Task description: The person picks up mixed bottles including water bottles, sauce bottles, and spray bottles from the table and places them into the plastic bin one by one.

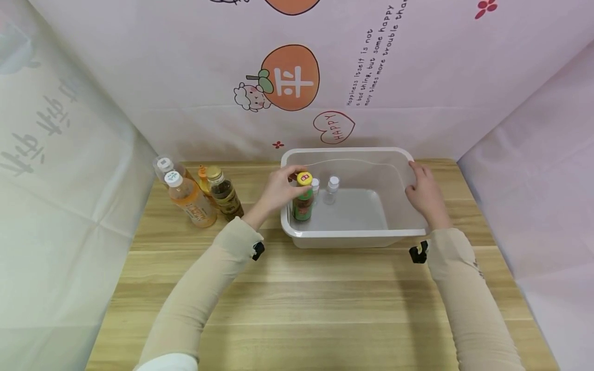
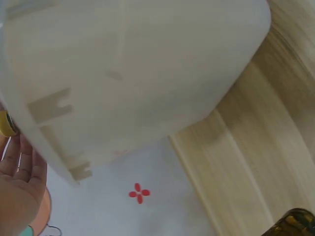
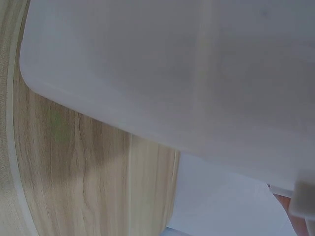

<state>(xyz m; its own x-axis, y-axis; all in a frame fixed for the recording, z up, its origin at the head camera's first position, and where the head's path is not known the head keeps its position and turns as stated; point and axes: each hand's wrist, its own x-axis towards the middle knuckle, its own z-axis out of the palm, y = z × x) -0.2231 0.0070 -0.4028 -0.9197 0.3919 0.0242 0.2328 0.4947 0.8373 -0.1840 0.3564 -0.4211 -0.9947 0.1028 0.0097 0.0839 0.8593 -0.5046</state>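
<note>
A white plastic bin (image 1: 343, 234) stands on the table. At its left end my left hand (image 1: 280, 189) holds a bottle (image 1: 303, 210) with a yellow cap and green label by its top, the bottle upright inside the bin. In the left wrist view, the fingers of that hand (image 2: 22, 179) are beside the yellow cap (image 2: 7, 124), past the bin's rim. My right hand (image 1: 426, 193) grips the bin's right rim. Two small clear bottles with white caps stand in the bin, one (image 1: 332, 190) apart, the other (image 1: 315, 189) partly behind the held bottle.
Left of the bin stand an orange drink bottle (image 1: 192, 201), a clear white-capped bottle (image 1: 164, 165), a yellow bottle with an orange top (image 1: 203, 178) and a dark bottle with a gold cap (image 1: 225, 193). A printed cloth (image 1: 209, 123) hangs behind the wooden table (image 1: 325, 304).
</note>
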